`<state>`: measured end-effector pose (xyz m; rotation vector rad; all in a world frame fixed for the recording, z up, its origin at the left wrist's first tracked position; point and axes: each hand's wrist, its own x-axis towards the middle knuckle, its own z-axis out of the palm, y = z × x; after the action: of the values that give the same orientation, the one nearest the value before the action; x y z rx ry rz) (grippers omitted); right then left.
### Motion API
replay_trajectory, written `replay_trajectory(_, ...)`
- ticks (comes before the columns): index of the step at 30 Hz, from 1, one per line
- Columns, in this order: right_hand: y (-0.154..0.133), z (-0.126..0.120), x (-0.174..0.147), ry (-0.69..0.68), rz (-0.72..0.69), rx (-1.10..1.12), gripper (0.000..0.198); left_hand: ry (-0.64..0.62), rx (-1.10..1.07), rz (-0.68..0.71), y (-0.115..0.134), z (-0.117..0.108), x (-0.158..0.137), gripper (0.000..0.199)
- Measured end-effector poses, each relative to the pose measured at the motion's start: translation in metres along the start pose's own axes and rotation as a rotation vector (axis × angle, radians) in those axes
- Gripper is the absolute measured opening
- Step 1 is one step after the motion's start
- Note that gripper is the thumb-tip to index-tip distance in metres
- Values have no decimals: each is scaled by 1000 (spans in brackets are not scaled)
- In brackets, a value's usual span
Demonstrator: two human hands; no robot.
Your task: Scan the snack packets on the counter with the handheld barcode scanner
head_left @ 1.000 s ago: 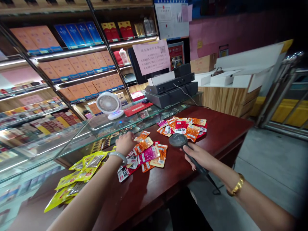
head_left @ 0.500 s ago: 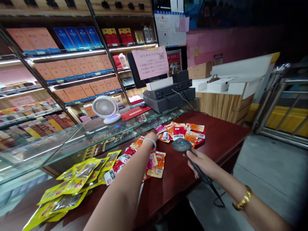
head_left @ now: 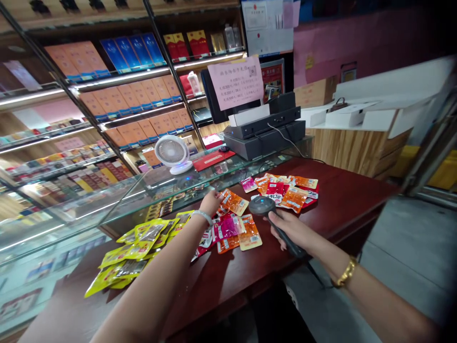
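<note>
My left hand point(head_left: 210, 204) pinches the edge of an orange snack packet point(head_left: 235, 202), raised over a pile of pink, red and orange packets point(head_left: 228, 228). In my right hand point(head_left: 291, 228) is a dark barcode scanner point(head_left: 262, 205), its handle wrapped by my fingers and its head close to the orange packet. Behind the scanner lies a second heap of red and orange packets point(head_left: 293, 197). Yellow snack bags point(head_left: 146, 238) are stacked left of my left forearm, which partly hides the near pile.
The packets lie on a dark red wooden table point(head_left: 339, 190) beside a glass display counter point(head_left: 121, 205). A white fan point(head_left: 172, 151), a red mat point(head_left: 214, 161) and a black register unit point(head_left: 264, 138) stand on the glass. Stocked shelves rise behind.
My left hand has lifted an orange packet from the near pile and brought it into view by the scanner. My right hand still holds the scanner. The view has shifted.
</note>
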<state>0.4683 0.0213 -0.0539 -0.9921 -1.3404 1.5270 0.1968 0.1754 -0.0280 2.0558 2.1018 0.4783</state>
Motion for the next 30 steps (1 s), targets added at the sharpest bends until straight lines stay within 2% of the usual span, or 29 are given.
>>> replay_trajectory(5, -6, 19, 8, -28, -4, -19, 53, 6, -7, -9, -9, -14, -19, 21)
replay_trajectory(9, -4, 16, 4, -34, -2, 22, 52, -23, 130, -44, -14, -37, -29, 24)
replay_trajectory(12, -1, 2, -3, -7, -26, 22, 50, 121, 333, -28, -7, -46, -33, 29)
replay_trajectory(14, 0, -10, -8, 49, -35, 10, 51, 196, 371, 33, 8, -40, -33, 33)
replay_trajectory(15, 1, -16, -10, 84, -33, 2, 51, 181, 357, 70, 19, -33, -33, 34)
replay_trajectory(19, -1, -33, -19, 171, -17, -27, 54, -9, 287, 193, 72, 10, -29, 45)
replay_trajectory(22, -3, -37, -27, 186, 7, -39, 55, -42, 254, 236, 103, 39, -25, 56)
replay_trajectory(25, -4, -38, -32, 193, 17, -55, 53, -134, 223, 277, 118, 52, -20, 68)
replay_trajectory(27, -4, -39, -35, 196, 9, -66, 51, -202, 229, 297, 120, 52, -17, 71)
replay_trajectory(30, -4, -42, -37, 205, 5, -69, 50, -226, 286, 329, 115, 47, -17, 73)
